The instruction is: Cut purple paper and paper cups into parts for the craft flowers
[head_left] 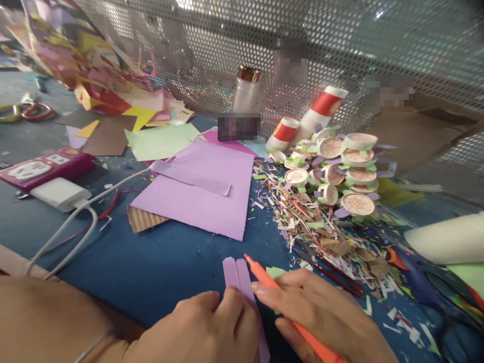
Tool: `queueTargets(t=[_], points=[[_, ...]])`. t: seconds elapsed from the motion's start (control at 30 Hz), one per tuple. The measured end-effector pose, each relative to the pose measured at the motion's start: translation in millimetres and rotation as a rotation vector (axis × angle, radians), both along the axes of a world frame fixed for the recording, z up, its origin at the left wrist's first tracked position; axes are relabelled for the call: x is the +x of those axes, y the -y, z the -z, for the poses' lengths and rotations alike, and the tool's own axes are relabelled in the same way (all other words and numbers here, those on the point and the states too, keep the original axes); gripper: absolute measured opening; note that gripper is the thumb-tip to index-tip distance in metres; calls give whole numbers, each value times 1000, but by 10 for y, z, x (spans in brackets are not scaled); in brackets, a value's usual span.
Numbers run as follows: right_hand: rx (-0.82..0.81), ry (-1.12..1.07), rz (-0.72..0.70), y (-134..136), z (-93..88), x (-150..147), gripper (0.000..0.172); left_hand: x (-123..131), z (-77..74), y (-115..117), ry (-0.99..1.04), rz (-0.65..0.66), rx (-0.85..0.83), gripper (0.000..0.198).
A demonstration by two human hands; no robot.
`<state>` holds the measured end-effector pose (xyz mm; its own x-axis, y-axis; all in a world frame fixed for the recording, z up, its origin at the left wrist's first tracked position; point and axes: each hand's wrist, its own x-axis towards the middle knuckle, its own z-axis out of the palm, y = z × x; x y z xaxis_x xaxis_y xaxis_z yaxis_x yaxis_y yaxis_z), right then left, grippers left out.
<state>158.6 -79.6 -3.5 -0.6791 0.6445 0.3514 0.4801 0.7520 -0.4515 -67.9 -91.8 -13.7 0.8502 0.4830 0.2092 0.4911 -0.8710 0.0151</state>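
Note:
My left hand has its fingers curled and presses a folded purple paper strip against the blue tabletop. The strip's upper end sticks out past the knuckles, with a lengthwise slit or fold line along it. In my right hand is a bright orange pen, its pointed end directed up and left, close to the strip's upper end. A scrap of light green paper lies just behind my right hand. Beyond both hands lies a purple paper sheet with a cut purple strip across it.
Small cup-base pieces with drawn webs are stacked at the right, above paper scraps. Scissors lie at the right. A white charger with its cable is plugged into a purple power strip. Paper cups lean against the perforated screen.

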Motion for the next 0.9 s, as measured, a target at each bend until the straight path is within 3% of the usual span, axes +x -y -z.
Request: queueTargets(t=[0.2,0.43,0.9], points=[[-20,88,-5,-43,27,-14,26,-26,-19,-2,-31,7,-4,12],[-3,101,-41,-50,-13,-6,35,14,-57,-30,16,7,87,20],[124,90,-124,-61,29,-54,33,-1,-34,-14,-29,6,54,23]])
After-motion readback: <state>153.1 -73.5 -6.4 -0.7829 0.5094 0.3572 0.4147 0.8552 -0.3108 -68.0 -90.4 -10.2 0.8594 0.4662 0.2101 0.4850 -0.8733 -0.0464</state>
